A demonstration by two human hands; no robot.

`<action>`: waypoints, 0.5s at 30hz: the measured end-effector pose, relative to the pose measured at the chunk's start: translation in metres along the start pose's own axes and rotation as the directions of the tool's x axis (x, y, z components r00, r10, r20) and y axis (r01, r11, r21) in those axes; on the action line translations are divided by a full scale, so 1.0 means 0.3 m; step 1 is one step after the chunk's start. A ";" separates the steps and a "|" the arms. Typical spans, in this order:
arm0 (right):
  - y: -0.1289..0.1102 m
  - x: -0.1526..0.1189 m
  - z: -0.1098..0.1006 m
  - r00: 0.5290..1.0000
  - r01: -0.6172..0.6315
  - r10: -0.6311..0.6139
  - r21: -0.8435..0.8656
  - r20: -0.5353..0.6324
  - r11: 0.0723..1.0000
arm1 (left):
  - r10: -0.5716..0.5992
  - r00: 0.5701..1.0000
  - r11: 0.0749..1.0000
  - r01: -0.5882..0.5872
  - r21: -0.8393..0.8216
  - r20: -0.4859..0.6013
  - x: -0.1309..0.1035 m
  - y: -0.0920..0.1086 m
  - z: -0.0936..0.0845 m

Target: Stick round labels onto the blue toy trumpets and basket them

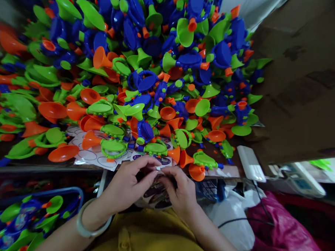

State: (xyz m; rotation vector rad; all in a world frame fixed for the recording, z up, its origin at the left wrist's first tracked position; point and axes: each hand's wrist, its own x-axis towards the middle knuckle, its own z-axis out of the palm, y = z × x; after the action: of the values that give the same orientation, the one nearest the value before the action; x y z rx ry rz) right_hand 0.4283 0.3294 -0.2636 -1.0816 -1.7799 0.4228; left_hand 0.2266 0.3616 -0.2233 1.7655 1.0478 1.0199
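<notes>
My left hand (pixel 127 185), a pale bangle on its wrist, is closed with thumb and forefinger pinched together. Opposite it my right hand (pixel 182 191) is closed too, its fingertips almost meeting the left ones. A small white piece (pixel 158 168), like a bit of paper, shows between the fingertips of both hands. Beneath and between them hangs a sheet of dark oval stickers (pixel 155 201), partly hidden by the hands. Just beyond my fingers lie a green toy trumpet with an orange bell (pixel 155 149) and a sheet with empty oval outlines (pixel 85 157).
A large heap of blue, green and orange toy trumpets (pixel 147 80) covers the table. More trumpets fill a blue basket (pixel 80 192) at lower left. On the right are a white power bank (pixel 250 164) with a black cable, a cardboard box (pixel 302 83), and white and pink bags (pixel 282 234).
</notes>
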 end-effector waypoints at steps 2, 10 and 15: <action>-0.009 0.015 0.012 0.999 0.037 -0.037 -0.005 -0.016 0.999 | -0.055 0.998 0.998 0.055 -0.024 -0.027 -0.005 0.004 -0.009; -0.020 0.020 0.030 0.971 0.205 -0.207 -0.033 -0.121 0.978 | -0.232 0.971 0.962 0.220 -0.163 -0.057 -0.009 0.035 -0.015; -0.056 -0.026 -0.012 0.990 0.105 -0.109 0.051 0.092 0.993 | -0.214 0.969 0.971 0.196 -0.136 -0.127 0.023 0.028 -0.060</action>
State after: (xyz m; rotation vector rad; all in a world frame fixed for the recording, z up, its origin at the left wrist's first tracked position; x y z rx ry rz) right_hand 0.4244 0.3133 -0.2548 -0.9425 -1.8927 0.4530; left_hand 0.2146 0.3696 -0.2081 1.4694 1.2024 1.0660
